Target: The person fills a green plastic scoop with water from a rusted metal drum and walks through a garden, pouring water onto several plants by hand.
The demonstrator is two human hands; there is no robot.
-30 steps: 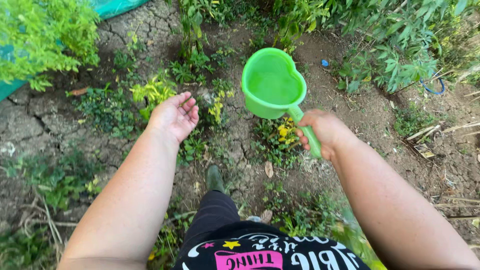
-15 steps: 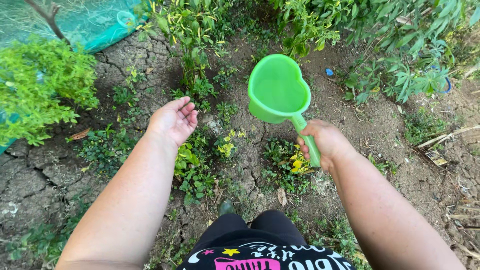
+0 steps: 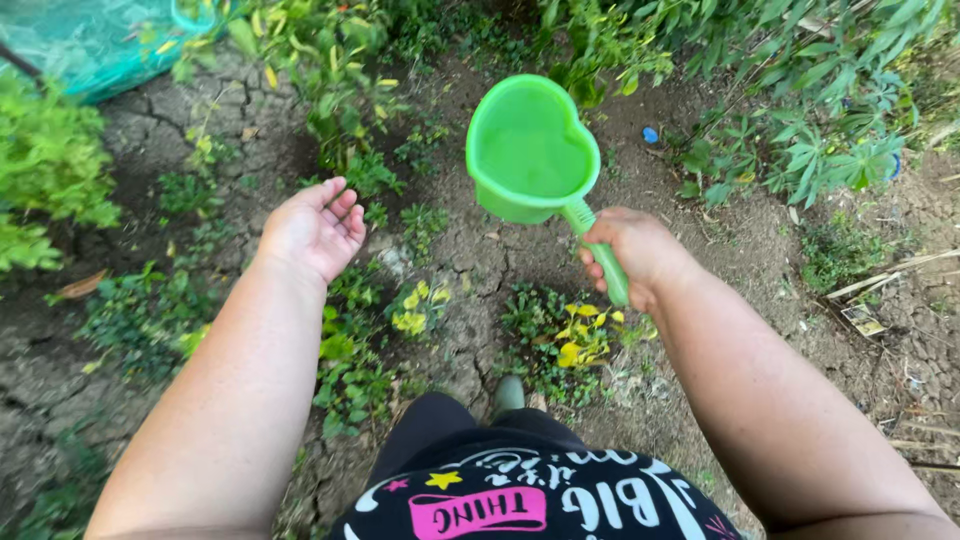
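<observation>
Right hand (image 3: 635, 250) wrapped around the handle of a green heart-shaped scoop (image 3: 530, 150); fingers (image 3: 597, 268) curled tight around the handle, thumb hidden on the far side. Scoop held out in front of the body at a slight tilt, bowl away from the person, open side up toward the camera. Bowl interior green all over; cannot tell whether it holds water. It hangs in the air above cracked soil (image 3: 480, 250), clear of the ground.

Left hand (image 3: 315, 228) empty, extended forward, palm turned inward, fingers (image 3: 345, 205) loosely together and slightly bent, touching nothing. Below it low green weeds (image 3: 350, 350).

Between the two forearms, on the ground: a small plant with yellow leaves (image 3: 578, 338) just below the right hand, and a second yellowish clump (image 3: 412, 308) nearer the left arm. Toe of a dark green boot (image 3: 509, 393) shows at the lower centre, above a black printed shirt (image 3: 530, 495).

Taller leafy shrubs (image 3: 800, 130) line the top right. A small blue object (image 3: 651, 134) lies on bare soil right of the scoop. Green netting (image 3: 90, 45) at top left, bright green bush (image 3: 45, 165) just below it
</observation>
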